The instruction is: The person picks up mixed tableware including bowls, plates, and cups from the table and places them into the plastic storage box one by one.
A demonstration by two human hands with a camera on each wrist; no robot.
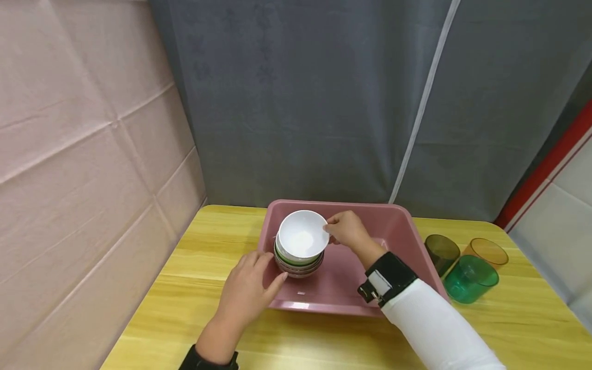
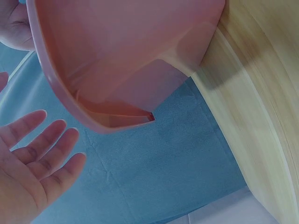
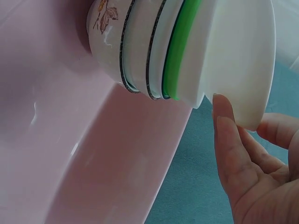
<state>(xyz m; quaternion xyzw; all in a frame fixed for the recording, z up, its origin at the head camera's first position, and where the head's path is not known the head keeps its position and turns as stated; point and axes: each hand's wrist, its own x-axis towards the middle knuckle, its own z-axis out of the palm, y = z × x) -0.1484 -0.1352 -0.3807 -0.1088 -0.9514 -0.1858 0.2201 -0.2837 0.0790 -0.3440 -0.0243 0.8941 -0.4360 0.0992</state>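
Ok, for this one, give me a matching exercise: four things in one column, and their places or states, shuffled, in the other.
Things
1. Plain white round bowl
2. Pink rectangular plastic basin
3. Green see-through cup
4. Person's bare left hand

Places or states
A. Grouped with a brown see-through cup and an orange see-through cup
B. Fingers loosely open, holding nothing
C. Pinched at its rim by the person's bare right hand
D. Containing a stack of round bowls

Pairs: 1-C, 2-D, 3-A, 4-B
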